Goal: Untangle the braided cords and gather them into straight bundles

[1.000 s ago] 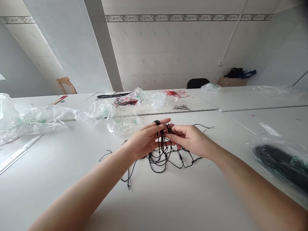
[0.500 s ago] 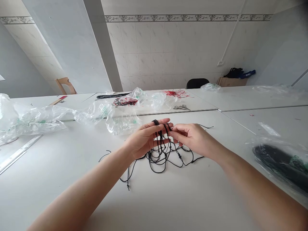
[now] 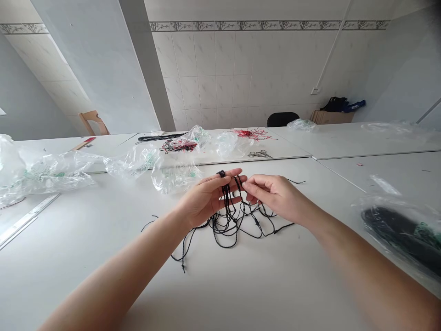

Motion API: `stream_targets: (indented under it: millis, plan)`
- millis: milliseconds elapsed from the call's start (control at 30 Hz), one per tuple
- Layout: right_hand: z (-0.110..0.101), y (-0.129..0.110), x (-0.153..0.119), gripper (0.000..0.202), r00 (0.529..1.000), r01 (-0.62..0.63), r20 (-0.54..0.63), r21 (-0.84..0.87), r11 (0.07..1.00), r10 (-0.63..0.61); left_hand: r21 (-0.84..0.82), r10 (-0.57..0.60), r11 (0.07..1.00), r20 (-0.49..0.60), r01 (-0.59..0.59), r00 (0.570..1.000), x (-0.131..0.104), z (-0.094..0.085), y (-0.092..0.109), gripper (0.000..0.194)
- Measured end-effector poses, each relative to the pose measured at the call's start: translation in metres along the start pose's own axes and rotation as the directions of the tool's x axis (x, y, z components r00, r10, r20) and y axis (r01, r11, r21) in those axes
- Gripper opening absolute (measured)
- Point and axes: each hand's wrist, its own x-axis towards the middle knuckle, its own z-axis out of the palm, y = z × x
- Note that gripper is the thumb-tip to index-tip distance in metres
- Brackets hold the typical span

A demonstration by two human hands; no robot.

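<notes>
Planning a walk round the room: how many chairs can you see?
2. A wooden chair stands behind the far tables, toward the left; a black chair is behind them too, right of centre. The tables partly hide both and may hide others.

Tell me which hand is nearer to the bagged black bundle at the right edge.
Right. The right hand is to the left of the bagged black bundle, fingering the black cords; the left hand, holding cords too, is farther left.
</notes>
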Motion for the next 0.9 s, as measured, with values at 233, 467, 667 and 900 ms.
stream_targets:
  millis: [233, 467, 667, 900]
  plan:
    - [0.003, 0.001, 0.004, 0.028, 1.000, 0.004, -0.008, 0.137, 0.991, -0.003, -0.018, -0.003, 1.000, 0.024, 0.003, 1.000, 0.002, -0.002, -0.001, 0.031]
    - [0.009, -0.001, 0.005, 0.037, 0.997, -0.050, 0.069, 0.337, 0.940, 0.028, -0.027, -0.004, 1.000, 0.014, 0.005, 1.000, 0.002, -0.002, -0.002, 0.031]
    - [0.017, 0.000, 0.008, 0.026, 0.998, -0.059, 0.034, 0.328, 0.943, 0.050, -0.024, -0.012, 1.000, 0.031, 0.013, 0.999, 0.002, 0.000, -0.001, 0.033]
    - [0.028, 0.002, 0.011, 0.022, 0.993, -0.101, 0.109, 0.600, 0.794, 0.043, -0.012, -0.052, 0.999, 0.001, 0.052, 0.999, 0.001, 0.001, -0.002, 0.038]
